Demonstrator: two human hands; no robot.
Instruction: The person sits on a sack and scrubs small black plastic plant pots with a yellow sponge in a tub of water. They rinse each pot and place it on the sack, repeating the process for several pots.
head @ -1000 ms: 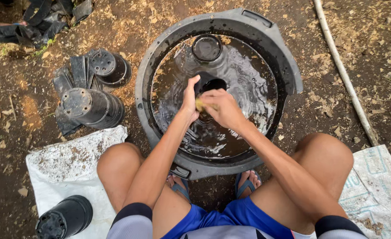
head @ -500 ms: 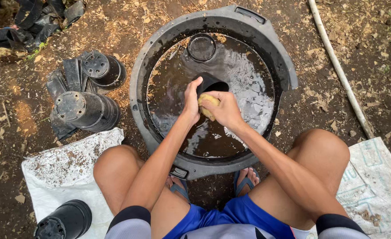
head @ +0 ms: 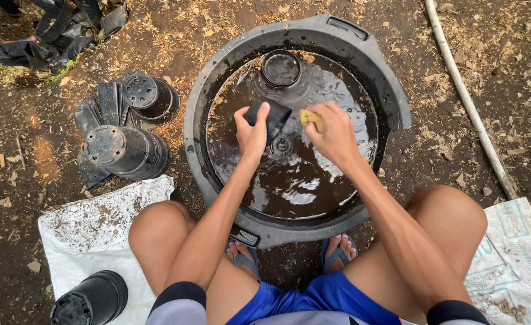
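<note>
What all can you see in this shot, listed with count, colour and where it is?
Wash tub: one, dark grey, centre, holding muddy water.
Plastic nursery pot: one, black, held in left hand above the water.
Sponge: one, yellow, in right hand.
Floating pot: one, black, far side of tub.
Stacked pots: two stacks, black, on the ground left of tub.
Lone pot: one, black, bottom left.
Woven sacks: two, white, under each knee.
Pipe: one, pale, upper right.
Sandals: pair, blue.
Left hand; right hand.
</note>
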